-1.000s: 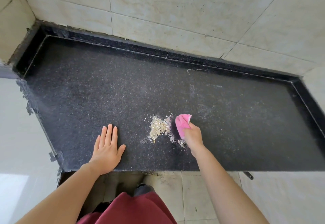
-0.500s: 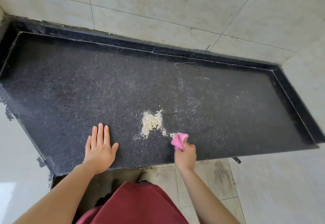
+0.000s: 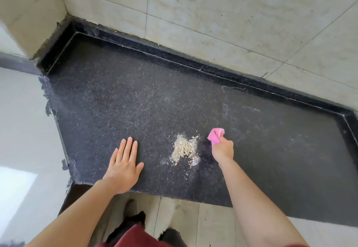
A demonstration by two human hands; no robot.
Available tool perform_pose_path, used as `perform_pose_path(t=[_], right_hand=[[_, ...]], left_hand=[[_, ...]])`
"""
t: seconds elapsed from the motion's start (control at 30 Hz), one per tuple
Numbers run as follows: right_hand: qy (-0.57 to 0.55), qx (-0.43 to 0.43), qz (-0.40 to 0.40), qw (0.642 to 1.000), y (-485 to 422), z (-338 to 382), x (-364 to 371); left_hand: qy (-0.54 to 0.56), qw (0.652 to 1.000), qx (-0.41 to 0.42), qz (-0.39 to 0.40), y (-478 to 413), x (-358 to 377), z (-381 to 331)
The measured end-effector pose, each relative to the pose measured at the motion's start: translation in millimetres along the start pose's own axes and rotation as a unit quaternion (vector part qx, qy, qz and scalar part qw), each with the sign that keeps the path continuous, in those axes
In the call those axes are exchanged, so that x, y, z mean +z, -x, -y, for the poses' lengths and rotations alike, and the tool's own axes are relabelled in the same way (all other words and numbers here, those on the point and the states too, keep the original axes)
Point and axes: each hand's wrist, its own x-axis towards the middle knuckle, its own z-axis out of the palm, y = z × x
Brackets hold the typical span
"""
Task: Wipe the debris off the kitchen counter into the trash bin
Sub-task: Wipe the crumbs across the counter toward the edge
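Note:
A small heap of pale, crumbly debris [image 3: 184, 148] lies on the black speckled counter [image 3: 120, 103], near its front edge. My right hand [image 3: 222, 150] grips a bunched pink cloth [image 3: 215, 135] just to the right of the heap, with the cloth at the heap's far right corner. My left hand [image 3: 124, 167] rests flat on the counter to the left of the debris, fingers spread and holding nothing. No trash bin shows in this view.
A raised black rim [image 3: 193, 62] runs along the back of the counter below the pale tiled wall [image 3: 222, 14]. A white side wall [image 3: 23, 120] bounds the counter on the left. Tiled floor [image 3: 193, 223] and a dark red garment [image 3: 135, 237] show below the front edge.
My right hand has carried the pink cloth from the counter's front edge back up to the right side of the heap. The view has swung left. My left hand stays flat.

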Motion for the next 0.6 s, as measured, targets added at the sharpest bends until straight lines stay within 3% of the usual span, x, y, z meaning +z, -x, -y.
perform_pose_path(t=[0.2,0.3,0.43,0.6], right_hand=[[0.111,-0.192,0.071,0.973,9,11,16],[0.057,-0.258,0.070,0.962,15,5,5],[0.005,-0.350,0.073,0.934,37,-7,-19],[0.016,-0.470,0.163,0.868,93,-46,-34]], left_hand=[[0.092,0.995,-0.044,0.020,23,-2,-26],[0.152,0.985,-0.079,0.017,49,1,-50],[0.192,0.968,-0.134,-0.087,95,11,-86],[0.240,0.926,-0.213,-0.199,174,40,-136]])
